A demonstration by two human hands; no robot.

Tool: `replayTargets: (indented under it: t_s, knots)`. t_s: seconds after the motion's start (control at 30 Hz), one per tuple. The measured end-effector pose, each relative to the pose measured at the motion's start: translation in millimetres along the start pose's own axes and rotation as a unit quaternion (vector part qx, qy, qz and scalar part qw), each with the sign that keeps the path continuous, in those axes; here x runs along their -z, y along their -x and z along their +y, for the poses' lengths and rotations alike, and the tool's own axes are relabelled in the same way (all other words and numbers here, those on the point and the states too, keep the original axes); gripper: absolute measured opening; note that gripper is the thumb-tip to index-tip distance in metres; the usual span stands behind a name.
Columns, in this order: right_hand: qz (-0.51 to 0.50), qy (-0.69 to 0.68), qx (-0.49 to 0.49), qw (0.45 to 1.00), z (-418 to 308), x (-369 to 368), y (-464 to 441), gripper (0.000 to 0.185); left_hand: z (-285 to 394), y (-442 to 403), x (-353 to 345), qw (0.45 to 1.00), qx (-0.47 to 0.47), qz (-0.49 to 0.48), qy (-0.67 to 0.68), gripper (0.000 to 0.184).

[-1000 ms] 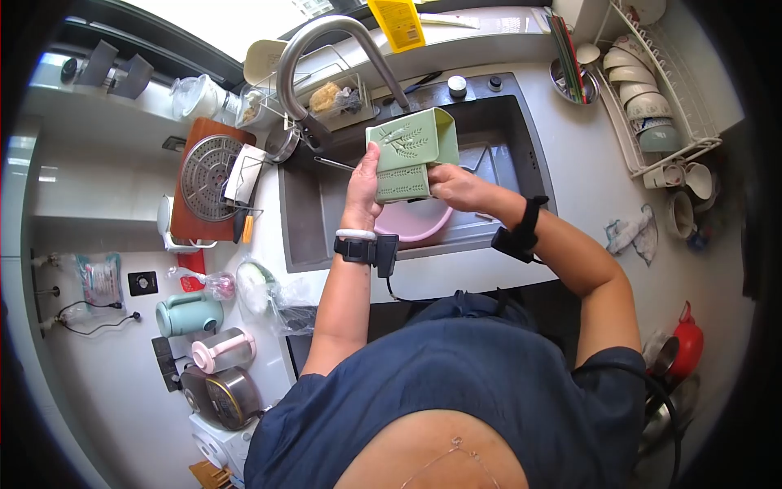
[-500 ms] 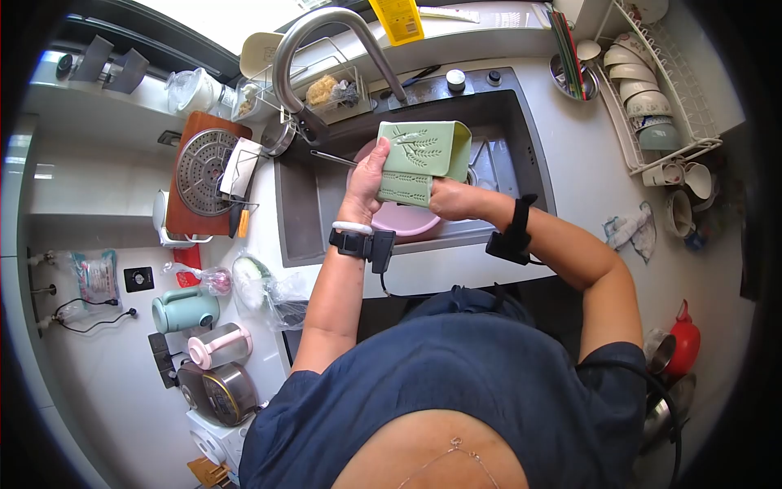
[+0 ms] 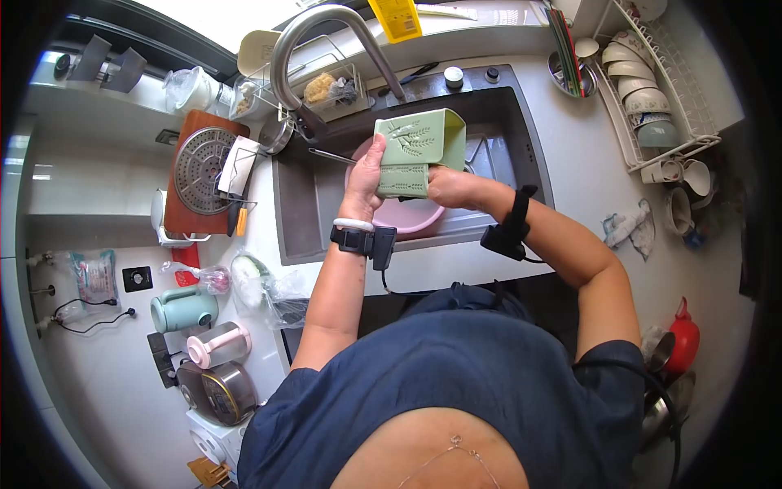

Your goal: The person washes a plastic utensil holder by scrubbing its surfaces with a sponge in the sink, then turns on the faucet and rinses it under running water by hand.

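Over the sink I see a pale green utensil holder with raised wheat-ear patterns, lying on its side with its opening to the right. My left hand is closed around its left end, thumb on the patterned face. At the smaller front compartment, my right hand reaches into the open right end. Its fingers are hidden inside, so whether they hold anything cannot be seen. Under the holder, a pink basin sits in the dark sink. A thin metal handle sticks out left of the holder.
The curved faucet arches over the sink's left back corner. A cutting board with a round steamer plate stands left. To the right are a bowl rack, a crumpled cloth and a metal bowl of chopsticks.
The holder and both hands have shifted slightly up and left. The holder's opening is turned a little, and my right hand remains at the smaller compartment's end.
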State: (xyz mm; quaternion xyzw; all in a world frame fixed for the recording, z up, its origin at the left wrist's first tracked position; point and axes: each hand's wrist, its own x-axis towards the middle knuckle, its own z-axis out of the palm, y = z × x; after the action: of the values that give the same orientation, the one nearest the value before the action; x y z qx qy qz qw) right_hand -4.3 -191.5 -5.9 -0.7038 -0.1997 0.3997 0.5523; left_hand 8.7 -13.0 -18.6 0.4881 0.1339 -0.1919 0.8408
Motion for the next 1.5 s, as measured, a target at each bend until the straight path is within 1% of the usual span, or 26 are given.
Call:
replayTargets:
  t_s: [0.03, 0.1, 0.2, 0.27, 0.4, 0.47, 0.5, 0.6, 0.67, 0.7, 0.73, 0.77, 0.8, 0.83, 0.9, 0.93, 1.0, 1.03, 1.07, 1.17, 1.23, 1.27, 1.33, 1.37, 1.43, 1.5]
  knots:
    - [0.001, 0.029, 0.01, 1.0, -3, 1, 0, 0.046, -1, 1, 1, 1.0, 0.012, -0.006, 0.013, 0.049]
    - [0.001, 0.019, 0.022, 1.0, -2, 0, -1, 0.046, -3, 2, 4, 0.999, 0.027, -0.011, 0.023, 0.048]
    - [-0.004, -0.014, 0.032, 0.999, -2, 3, 5, 0.045, -8, -3, 16, 0.999, 0.006, -0.003, 0.036, 0.047]
    - [-0.016, -0.057, 0.029, 0.998, -6, 10, 10, 0.043, -8, -6, 20, 0.999, -0.029, 0.038, 0.018, 0.048]
    - [-0.001, -0.08, 0.052, 0.995, -1, 2, 3, 0.041, -2, -1, 11, 0.999, -0.037, 0.014, -0.003, 0.049]
    - [0.0, -0.087, -0.015, 0.996, -9, 2, 7, 0.04, 0, 3, 2, 1.0, -0.006, 0.005, 0.001, 0.05]
    - [0.001, -0.088, -0.016, 0.996, -6, 3, 5, 0.04, 2, 4, -3, 1.0, -0.005, 0.004, 0.0, 0.05]
    - [-0.028, -0.047, 0.0, 0.998, 8, 2, 1, 0.04, -1, 9, -6, 1.0, -0.004, -0.023, 0.0, 0.05]
    - [0.013, 0.063, 0.056, 0.996, 5, 3, 1, 0.038, -4, 4, -3, 1.0, 0.018, -0.016, 0.006, 0.051]
    - [0.001, 0.037, 0.013, 0.999, -5, 1, 10, 0.041, -5, 4, -5, 1.0, 0.018, -0.016, 0.006, 0.051]
    - [0.001, 0.035, 0.012, 0.999, -2, 0, 9, 0.041, -7, 4, -6, 1.0, 0.001, -0.001, -0.003, 0.051]
    - [-0.003, -0.008, 0.024, 1.0, 3, 0, 7, 0.042, -6, 5, -7, 1.0, -0.018, 0.012, -0.012, 0.052]
    - [-0.008, -0.051, 0.035, 0.998, 6, 2, 5, 0.042, -6, 2, -4, 1.0, -0.018, 0.011, -0.013, 0.052]
    - [-0.007, -0.051, 0.036, 0.998, 9, 5, 5, 0.042, -8, -2, 1, 0.999, -0.019, 0.024, -0.015, 0.052]
    - [0.015, -0.148, 0.049, 0.988, 11, 9, 8, 0.044, -10, -6, 10, 0.999, -0.02, 0.038, -0.015, 0.052]
    - [0.016, -0.147, 0.049, 0.988, 11, 9, 10, 0.044, -8, -8, 15, 0.998, -0.041, 0.034, -0.015, 0.052]
    - [0.062, -0.287, 0.06, 0.954, 1, 5, 19, 0.05, -3, -6, 13, 0.998, -0.059, 0.029, -0.016, 0.052]
    - [0.08, -0.321, 0.061, 0.942, 9, 4, 14, 0.054, -1, -3, 12, 0.997, -0.056, 0.046, -0.023, 0.051]
    - [0.081, -0.321, 0.063, 0.941, 8, 4, 14, 0.054, 1, -2, 10, 0.996, -0.054, 0.061, -0.03, 0.051]
    - [0.125, -0.277, 0.074, 0.95, 3, 2, 11, 0.051, -3, -4, 12, 0.996, -0.059, 0.065, -0.026, 0.053]
    - [0.075, -0.219, 0.02, 0.973, 4, 4, 5, 0.045, -10, -8, 12, 0.996, -0.061, 0.052, -0.036, 0.055]
    - [0.077, -0.221, 0.02, 0.972, 6, 3, 3, 0.045, -10, -8, 9, 0.996, -0.066, 0.042, -0.045, 0.057]
    - [0.068, -0.159, 0.011, 0.985, 10, 4, -1, 0.038, -11, -5, 6, 0.997, -0.057, 0.041, -0.042, 0.056]
    - [0.068, -0.159, 0.011, 0.985, 14, 4, -4, 0.038, -11, -3, 4, 0.997, -0.048, 0.043, -0.036, 0.055]
    - [0.05, -0.103, 0.051, 0.992, 20, 4, -7, 0.035, -16, -5, 8, 0.998, -0.037, 0.052, -0.029, 0.054]
    - [0.049, -0.111, 0.044, 0.992, 15, 6, -4, 0.034, -16, -6, 8, 0.997, -0.028, 0.062, -0.022, 0.054]
